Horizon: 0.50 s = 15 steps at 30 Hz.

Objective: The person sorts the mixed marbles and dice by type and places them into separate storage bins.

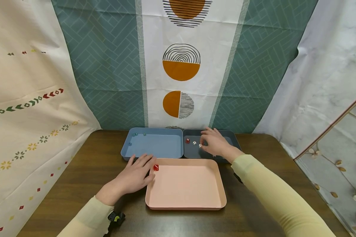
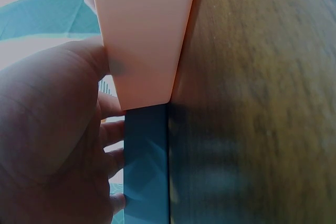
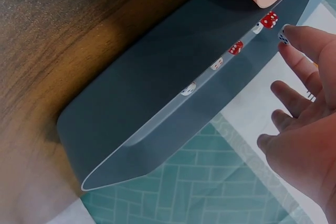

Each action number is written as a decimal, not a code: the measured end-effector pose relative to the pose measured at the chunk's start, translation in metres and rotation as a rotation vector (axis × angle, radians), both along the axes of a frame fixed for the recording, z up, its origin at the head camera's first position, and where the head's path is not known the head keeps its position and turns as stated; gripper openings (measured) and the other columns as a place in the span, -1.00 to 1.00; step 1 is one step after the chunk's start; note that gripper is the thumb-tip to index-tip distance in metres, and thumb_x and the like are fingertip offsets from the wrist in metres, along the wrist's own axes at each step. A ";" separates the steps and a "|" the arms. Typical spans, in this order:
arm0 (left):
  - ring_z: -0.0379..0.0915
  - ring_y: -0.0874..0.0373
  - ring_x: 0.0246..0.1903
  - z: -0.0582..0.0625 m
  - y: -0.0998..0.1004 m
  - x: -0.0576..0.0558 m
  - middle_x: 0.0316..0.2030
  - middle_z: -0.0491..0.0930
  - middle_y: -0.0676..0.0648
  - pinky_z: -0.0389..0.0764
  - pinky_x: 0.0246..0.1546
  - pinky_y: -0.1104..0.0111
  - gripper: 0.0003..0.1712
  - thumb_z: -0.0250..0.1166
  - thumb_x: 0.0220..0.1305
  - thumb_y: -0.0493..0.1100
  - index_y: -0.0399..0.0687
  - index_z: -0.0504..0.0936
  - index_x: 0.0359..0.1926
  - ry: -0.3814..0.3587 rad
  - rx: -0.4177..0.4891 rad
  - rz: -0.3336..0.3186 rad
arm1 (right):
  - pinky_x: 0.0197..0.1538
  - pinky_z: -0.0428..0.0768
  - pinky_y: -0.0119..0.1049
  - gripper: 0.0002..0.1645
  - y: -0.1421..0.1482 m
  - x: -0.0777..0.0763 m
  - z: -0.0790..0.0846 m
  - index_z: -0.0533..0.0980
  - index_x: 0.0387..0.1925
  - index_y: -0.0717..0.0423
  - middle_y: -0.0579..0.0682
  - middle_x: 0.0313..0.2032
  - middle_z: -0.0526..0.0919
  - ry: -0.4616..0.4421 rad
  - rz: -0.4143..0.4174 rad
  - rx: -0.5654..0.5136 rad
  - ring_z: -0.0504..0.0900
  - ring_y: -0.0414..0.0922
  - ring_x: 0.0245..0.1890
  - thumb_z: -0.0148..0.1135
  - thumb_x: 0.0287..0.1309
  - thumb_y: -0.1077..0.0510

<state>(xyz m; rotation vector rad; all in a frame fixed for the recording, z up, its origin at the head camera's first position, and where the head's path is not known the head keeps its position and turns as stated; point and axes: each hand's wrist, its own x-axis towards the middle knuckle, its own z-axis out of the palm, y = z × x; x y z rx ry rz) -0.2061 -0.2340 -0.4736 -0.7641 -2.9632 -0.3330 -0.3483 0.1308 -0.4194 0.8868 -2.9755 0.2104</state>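
Observation:
In the head view my right hand (image 1: 215, 142) is over the dark grey tray (image 1: 233, 140). Its thumb and index finger pinch a white die (image 3: 283, 35), as the right wrist view shows, while the other fingers are spread. A red die (image 1: 187, 141) and a white die (image 1: 194, 143) lie in that tray beside the hand. My left hand (image 1: 134, 176) rests with fingers extended at the far left corner of the pink tray (image 1: 185, 184), its thumb touching the rim. Its fingertips reach the near edge of the blue tray (image 1: 157, 144). A red die (image 1: 156, 168) lies in the pink tray's far left corner.
Several small teal dice (image 1: 144, 134) are in the blue tray. The right wrist view shows another red die (image 3: 235, 48) and more white dice (image 3: 188, 88) in the grey tray. The trays stand on a brown wooden table (image 1: 86, 177), with a patterned cloth (image 1: 181, 33) hanging behind.

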 end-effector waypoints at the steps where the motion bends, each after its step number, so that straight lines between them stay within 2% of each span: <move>1: 0.08 -0.34 0.66 0.000 0.000 0.000 0.65 0.25 -0.31 -0.06 0.58 -0.45 -0.23 0.22 0.69 0.06 -0.19 0.31 0.70 -0.001 -0.001 0.000 | 0.67 -0.01 0.34 -0.90 0.000 0.000 0.000 0.70 -0.25 -0.05 0.26 0.52 0.49 0.000 0.001 0.000 0.15 0.31 0.68 0.48 0.46 0.11; 15: 0.08 -0.34 0.65 -0.001 -0.001 0.000 0.65 0.26 -0.31 -0.07 0.58 -0.44 -0.23 0.23 0.68 0.06 -0.20 0.31 0.69 0.006 0.003 -0.005 | 0.68 -0.03 0.34 -0.91 0.000 -0.002 -0.002 0.72 -0.23 -0.04 0.27 0.51 0.49 0.002 -0.006 0.000 0.15 0.33 0.68 0.53 0.43 0.12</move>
